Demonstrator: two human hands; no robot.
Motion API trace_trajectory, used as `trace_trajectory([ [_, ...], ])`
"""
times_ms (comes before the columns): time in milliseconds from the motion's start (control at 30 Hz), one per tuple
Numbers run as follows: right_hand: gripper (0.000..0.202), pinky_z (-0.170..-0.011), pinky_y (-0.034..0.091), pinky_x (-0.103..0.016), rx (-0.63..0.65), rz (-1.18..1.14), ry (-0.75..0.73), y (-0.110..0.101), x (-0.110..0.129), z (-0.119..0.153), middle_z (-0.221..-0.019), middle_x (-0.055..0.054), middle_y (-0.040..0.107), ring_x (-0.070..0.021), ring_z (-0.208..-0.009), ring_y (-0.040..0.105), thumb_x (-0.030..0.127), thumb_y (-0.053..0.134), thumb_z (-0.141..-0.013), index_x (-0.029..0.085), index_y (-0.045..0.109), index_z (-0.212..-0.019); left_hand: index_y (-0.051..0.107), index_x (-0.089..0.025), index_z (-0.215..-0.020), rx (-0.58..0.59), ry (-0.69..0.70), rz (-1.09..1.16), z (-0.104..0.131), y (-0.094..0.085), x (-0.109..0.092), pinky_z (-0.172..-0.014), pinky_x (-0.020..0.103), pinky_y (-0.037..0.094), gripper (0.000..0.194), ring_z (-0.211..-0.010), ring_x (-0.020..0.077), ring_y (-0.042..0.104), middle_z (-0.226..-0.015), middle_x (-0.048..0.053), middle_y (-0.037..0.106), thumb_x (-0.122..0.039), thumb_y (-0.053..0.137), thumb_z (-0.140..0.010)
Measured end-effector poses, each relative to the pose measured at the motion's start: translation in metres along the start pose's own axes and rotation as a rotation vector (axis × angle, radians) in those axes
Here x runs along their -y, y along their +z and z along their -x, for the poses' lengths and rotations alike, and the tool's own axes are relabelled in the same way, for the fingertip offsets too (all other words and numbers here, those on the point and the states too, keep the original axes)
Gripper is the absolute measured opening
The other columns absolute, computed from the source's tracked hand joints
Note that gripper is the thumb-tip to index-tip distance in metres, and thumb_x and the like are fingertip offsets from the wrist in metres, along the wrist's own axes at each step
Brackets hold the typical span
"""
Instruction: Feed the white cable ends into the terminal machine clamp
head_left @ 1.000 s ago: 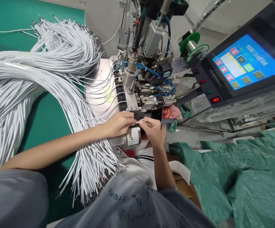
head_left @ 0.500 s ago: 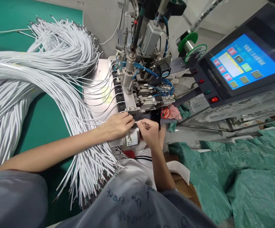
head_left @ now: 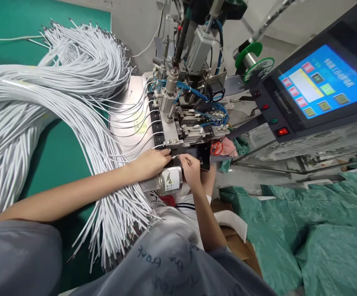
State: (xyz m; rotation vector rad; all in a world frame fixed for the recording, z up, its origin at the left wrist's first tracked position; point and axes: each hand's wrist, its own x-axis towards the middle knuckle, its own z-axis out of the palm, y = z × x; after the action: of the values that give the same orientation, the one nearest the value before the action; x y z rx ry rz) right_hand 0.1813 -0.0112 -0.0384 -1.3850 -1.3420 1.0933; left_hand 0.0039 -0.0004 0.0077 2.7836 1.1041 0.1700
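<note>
My left hand is closed near the front corner of the machine's cable holder, with a white cable end showing past its fingertips. My right hand pinches at the tip of that same cable end, just to the right. Several white cables run from the big bundle into the black slots of the holder. Under my left forearm the loose cable ends fan out toward my lap. A clear container with a white label lies just below both hands.
The soldering machine stands straight ahead, with a solder wire spool behind it. A lit touch screen is at the right. Orange-handled scissors and a dark phone-like object lie right of my hands. Green sheeting covers the lower right.
My right hand has turned slightly and its fingers have drawn closer together at the cable end. The left hand has stayed almost in place. The whole view has shifted a little.
</note>
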Motion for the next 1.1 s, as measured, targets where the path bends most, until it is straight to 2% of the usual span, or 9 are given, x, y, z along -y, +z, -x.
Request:
trace_trajectory([
  [100,0.017,-0.055,0.039,-0.025,0.029,-0.041,0.076,-0.001,-0.009,-0.007,-0.061,0.001,0.056,-0.0120,-0.056,0.048,0.032,0.056,-0.073,0.017,0.062,-0.071,0.062,-0.011,-0.085,0.059,-0.011,0.003,-0.002,0.000,0.003,-0.051,0.026,0.042,0.020,-0.057,0.0142,0.058,-0.080,0.007,0.058,-0.006,0.044,-0.081],
  [233,0.017,-0.052,0.037,-0.025,0.050,-0.062,0.112,0.004,-0.013,-0.010,-0.056,0.002,0.053,-0.0108,-0.052,0.045,0.034,0.058,-0.071,0.017,0.059,-0.069,0.063,-0.010,-0.087,0.079,-0.008,0.002,-0.003,-0.002,0.005,-0.053,0.026,0.045,0.022,-0.060,0.0152,0.060,-0.081,0.008,0.059,-0.004,0.043,-0.080],
  [433,0.020,-0.049,0.034,-0.024,0.094,-0.066,0.138,0.005,-0.013,-0.011,-0.052,0.004,0.047,-0.0097,-0.049,0.042,0.036,0.056,-0.074,0.018,0.054,-0.065,0.059,-0.012,-0.111,0.070,0.026,-0.003,-0.003,-0.001,0.006,-0.056,0.025,0.046,0.033,-0.064,0.0149,0.061,-0.083,0.008,0.060,-0.009,0.044,-0.082],
  [567,0.022,-0.049,0.033,-0.023,0.121,-0.072,0.144,0.004,-0.015,-0.012,-0.053,0.004,0.046,-0.0094,-0.049,0.041,0.037,0.055,-0.075,0.018,0.052,-0.066,0.058,-0.014,-0.116,0.054,0.022,-0.021,-0.002,0.003,0.008,-0.057,0.024,0.046,0.038,-0.064,0.0136,0.061,-0.089,0.008,0.060,-0.008,0.042,-0.082],
  [867,0.023,-0.052,0.036,-0.024,0.176,-0.074,0.122,0.002,-0.018,-0.015,-0.055,0.003,0.050,-0.0104,-0.053,0.045,0.038,0.055,-0.077,0.018,0.052,-0.065,0.056,-0.013,-0.119,0.075,0.046,-0.028,-0.001,0.002,0.008,-0.058,0.026,0.047,0.040,-0.067,0.0153,0.062,-0.093,0.010,0.059,-0.007,0.041,-0.083],
  [1100,0.023,-0.054,0.036,-0.024,0.148,-0.071,0.102,0.004,-0.018,-0.013,-0.055,0.004,0.048,-0.0103,-0.053,0.044,0.037,0.054,-0.079,0.018,0.052,-0.066,0.054,-0.012,-0.120,0.078,0.064,-0.021,-0.002,0.004,0.009,-0.062,0.026,0.048,0.040,-0.072,0.0154,0.062,-0.094,0.010,0.059,-0.007,0.041,-0.083],
])
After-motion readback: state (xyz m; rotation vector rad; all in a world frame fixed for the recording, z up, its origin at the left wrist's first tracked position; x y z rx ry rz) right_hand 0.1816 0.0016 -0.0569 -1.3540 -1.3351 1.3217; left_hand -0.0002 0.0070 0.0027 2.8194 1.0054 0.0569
